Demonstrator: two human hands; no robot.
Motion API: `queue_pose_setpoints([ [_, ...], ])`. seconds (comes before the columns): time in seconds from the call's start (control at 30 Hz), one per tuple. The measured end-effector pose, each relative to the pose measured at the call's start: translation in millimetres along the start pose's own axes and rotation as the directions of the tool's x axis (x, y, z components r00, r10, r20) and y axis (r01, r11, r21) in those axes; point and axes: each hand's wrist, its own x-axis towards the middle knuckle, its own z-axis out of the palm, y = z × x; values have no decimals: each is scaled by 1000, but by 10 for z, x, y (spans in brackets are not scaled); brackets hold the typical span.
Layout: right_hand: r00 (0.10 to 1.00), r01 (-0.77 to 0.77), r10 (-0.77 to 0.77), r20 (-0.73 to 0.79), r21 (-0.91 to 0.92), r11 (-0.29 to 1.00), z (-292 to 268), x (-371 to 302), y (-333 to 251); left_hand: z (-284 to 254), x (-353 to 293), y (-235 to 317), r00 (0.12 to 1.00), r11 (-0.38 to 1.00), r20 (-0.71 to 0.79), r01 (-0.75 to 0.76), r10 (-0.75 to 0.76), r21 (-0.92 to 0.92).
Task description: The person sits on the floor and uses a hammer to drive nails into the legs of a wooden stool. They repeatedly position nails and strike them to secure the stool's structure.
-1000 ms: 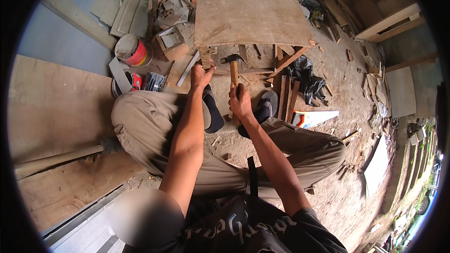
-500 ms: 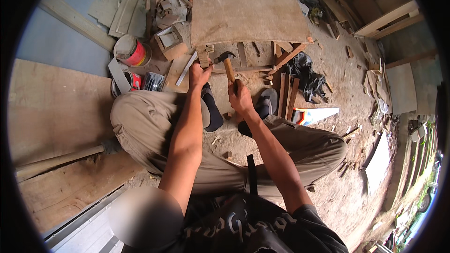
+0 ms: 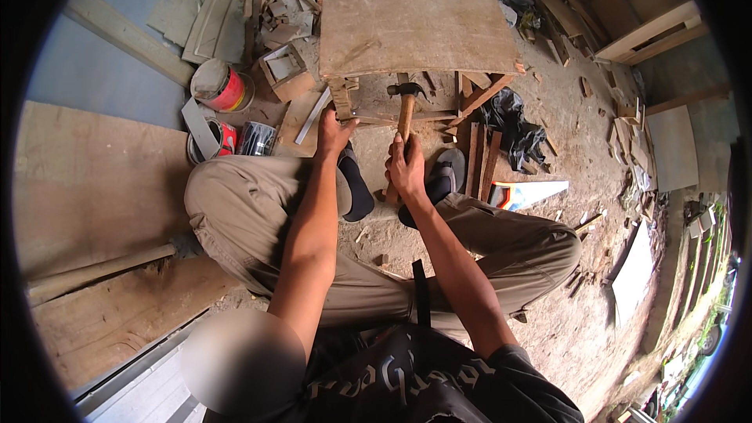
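In front of me stands a low wooden table with a plain plywood top. My left hand is at the lower part of its near left leg, thumb to the right of the leg and fingers on the left; the fingers are partly hidden. My right hand is closed round the wooden handle of a claw hammer. The dark hammer head points away from me, by the table's near edge and to the right of that leg, apart from it.
Paint cans and a small wooden box stand on the left. On the right lie a black plastic bag, wood strips and a handsaw. Scrap wood is heaped behind the cans. A plywood sheet leans at far left.
My right hand has moved slightly right and toward me with the hammer, whose head has swung right, away from the leg. My left hand has slid a little down the leg, its thumb more stretched out.
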Motion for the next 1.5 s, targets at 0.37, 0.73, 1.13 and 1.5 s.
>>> queue_pose_setpoints([
  [0.37, 994, 77, -65, 83, -144, 987, 111, -74, 81, 58, 51, -105, 998, 994, 44, 48, -44, -96],
  [0.73, 995, 87, -84, 61, -46, 995, 97, -59, 234, 100, 156, -195, 994, 983, 91, 68, -53, -169],
  [1.13, 999, 38, -39, 32, 27, 999, 94, -53, 95, 51, 104, -80, 994, 997, 84, -70, 73, -40],
  [1.5, 989, 138, -144, -24, -162, 977, 77, -75, 109, 87, 93, -111, 995, 996, 46, -85, 86, -29],
])
